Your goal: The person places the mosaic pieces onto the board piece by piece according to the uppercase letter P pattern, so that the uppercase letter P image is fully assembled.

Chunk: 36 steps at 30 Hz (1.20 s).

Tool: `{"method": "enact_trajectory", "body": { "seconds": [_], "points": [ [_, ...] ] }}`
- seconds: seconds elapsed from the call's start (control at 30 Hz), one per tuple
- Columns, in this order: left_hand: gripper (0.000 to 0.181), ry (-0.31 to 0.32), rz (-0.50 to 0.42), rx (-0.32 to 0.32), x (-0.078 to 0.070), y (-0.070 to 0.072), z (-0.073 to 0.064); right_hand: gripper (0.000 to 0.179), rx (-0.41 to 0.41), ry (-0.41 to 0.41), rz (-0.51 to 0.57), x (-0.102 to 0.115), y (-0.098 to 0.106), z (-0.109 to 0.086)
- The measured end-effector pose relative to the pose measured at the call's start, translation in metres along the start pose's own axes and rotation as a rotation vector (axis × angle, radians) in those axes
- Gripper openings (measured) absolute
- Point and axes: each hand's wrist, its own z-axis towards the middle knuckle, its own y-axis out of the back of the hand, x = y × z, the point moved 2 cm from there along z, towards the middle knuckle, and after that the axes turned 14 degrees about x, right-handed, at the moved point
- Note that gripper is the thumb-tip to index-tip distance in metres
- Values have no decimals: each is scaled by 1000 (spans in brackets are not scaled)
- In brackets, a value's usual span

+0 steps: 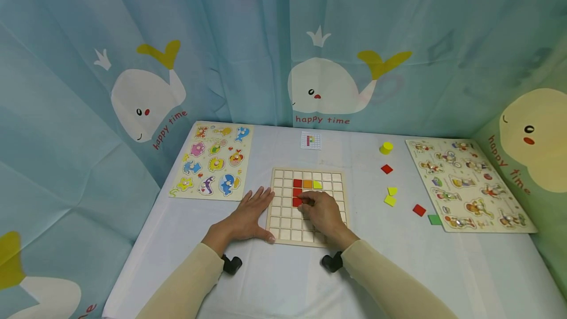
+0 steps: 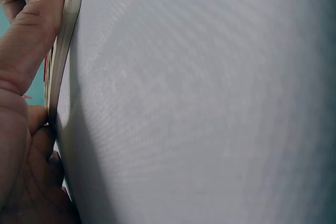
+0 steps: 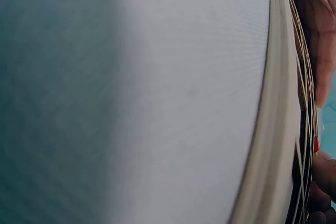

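At centre frame, the right hand point(image 1: 325, 213) pinches a red tile point(image 1: 296, 202) on the grid board point(image 1: 285, 235); the left hand point(image 1: 249, 216) lies spread against its edge. Uneven fingertip pressure could seat the tile askew.

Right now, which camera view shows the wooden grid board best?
The head view: it shows the grid board from above, though the right hand covers some squares. The left wrist view catches mainly its edge; the right wrist view, an edge and foreshortened grid lines.
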Motion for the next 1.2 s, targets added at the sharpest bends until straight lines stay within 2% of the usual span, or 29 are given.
{"method": "enact_trajectory", "body": {
  "seconds": [1.2],
  "points": [
    [130, -1, 9, 7, 0, 0, 0, 26, -9, -3, -11, 1, 0, -1]
  ]
}}
